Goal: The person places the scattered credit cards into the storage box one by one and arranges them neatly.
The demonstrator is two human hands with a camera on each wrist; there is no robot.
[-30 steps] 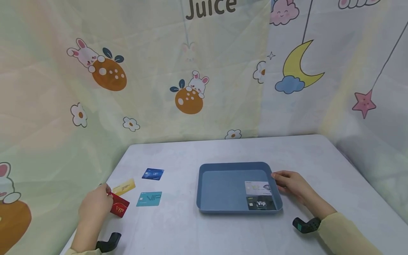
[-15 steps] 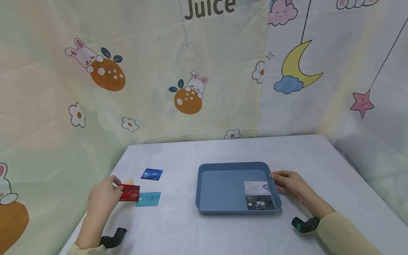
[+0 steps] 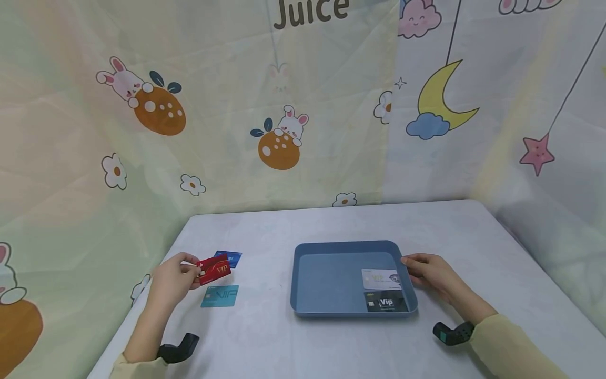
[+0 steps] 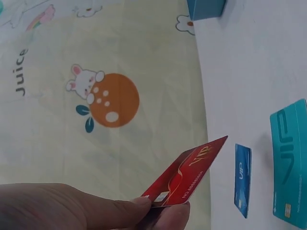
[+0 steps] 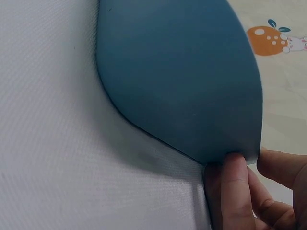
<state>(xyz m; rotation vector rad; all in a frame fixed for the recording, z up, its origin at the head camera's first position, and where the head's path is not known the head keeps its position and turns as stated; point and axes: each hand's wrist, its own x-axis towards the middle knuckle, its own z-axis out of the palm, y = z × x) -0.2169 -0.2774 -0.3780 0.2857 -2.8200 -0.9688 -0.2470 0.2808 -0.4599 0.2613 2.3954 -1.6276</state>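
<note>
A red VIP card (image 3: 216, 270) is pinched between thumb and fingers of my left hand (image 3: 171, 280), tilted above the left part of the table. In the head view it overlaps a blue card (image 3: 234, 258) lying behind. A teal VIP card (image 3: 220, 296) lies just in front. The yellow card is hidden from view. My right hand (image 3: 432, 273) grips the right rim of a blue-grey tray (image 3: 326, 279), thumb on the rim and fingers against the outer wall (image 5: 182, 96). Inside, at the tray's right side, lie a white card (image 3: 379, 279) and a black Vip card (image 3: 385, 301).
The white tabletop (image 3: 265, 342) has its back edge against a printed cloth backdrop (image 3: 222, 147). Open tabletop lies between the loose cards and the tray. Each wrist wears a black camera device (image 3: 179, 348).
My left hand has lifted the red card and carried it right and back, past the teal card toward the blue one. The yellow card has gone out of sight. My right hand stays on the tray.
</note>
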